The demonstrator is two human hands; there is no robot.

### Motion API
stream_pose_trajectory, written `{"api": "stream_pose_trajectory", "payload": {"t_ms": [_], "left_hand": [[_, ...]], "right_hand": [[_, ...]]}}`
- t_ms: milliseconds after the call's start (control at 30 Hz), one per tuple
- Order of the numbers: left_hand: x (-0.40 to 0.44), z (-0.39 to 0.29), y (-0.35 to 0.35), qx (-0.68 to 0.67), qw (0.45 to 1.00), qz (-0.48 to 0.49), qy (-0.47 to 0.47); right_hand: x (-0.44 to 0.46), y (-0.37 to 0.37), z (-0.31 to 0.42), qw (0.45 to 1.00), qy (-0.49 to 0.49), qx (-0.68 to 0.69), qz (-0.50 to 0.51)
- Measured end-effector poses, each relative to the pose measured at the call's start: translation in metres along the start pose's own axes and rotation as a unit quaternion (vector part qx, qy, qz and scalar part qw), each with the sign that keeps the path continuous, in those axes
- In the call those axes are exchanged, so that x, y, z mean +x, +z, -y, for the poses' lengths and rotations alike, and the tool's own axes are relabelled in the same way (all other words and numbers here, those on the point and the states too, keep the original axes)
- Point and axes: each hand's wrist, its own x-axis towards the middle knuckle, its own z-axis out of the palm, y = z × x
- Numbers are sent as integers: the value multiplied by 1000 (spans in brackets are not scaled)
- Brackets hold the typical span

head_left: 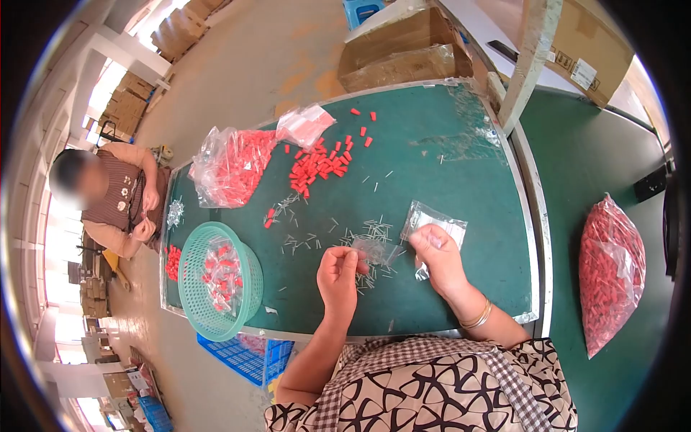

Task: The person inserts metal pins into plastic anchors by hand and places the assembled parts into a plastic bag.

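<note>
My left hand pinches the edge of a small clear plastic bag, held over the green table. Close by on the right, my right hand is closed, thumb against fingers; what it grips, if anything, is hidden. Beneath and beyond the bag lies a loose pile of thin metal pins, perhaps nails or screws. A stack of flat clear bags rests partly under my right hand. Farther off sits a heap of small red plastic plugs.
A mint-green basket with filled bags stands left, near a large open bag of red plugs. Another person works at the table's left end. A blue crate is below; a full red bag lies right.
</note>
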Motion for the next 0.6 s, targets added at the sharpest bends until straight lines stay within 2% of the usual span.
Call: {"api": "stream_pose_trajectory", "payload": {"t_ms": [33, 167, 267, 367, 467, 567, 600], "left_hand": [[1, -2, -1, -9, 1000, -2, 2], [2, -11, -1, -33, 999, -11, 9], [3, -12, -2, -45, 999, -11, 13], [3, -10, -4, -62, 998, -8, 12], [3, -9, -5, -66, 998, -7, 9], [4, -8, -5, -68, 998, -6, 9], [5, -8, -6, -70, 998, -5, 10]], "right_hand": [[0, 1, 1, 998, 6, -56, 19], [-2, 12, 4, 996, 42, -47, 63], [-3, 12, 3, 989, 103, -67, 81], [-7, 27, 14, 976, 201, 82, 6], [-9, 19, 14, 979, 174, 42, 102], [-5, 3, -2, 952, 175, 171, 184], [-5, 3, -2, 965, 158, 125, 168]]}}
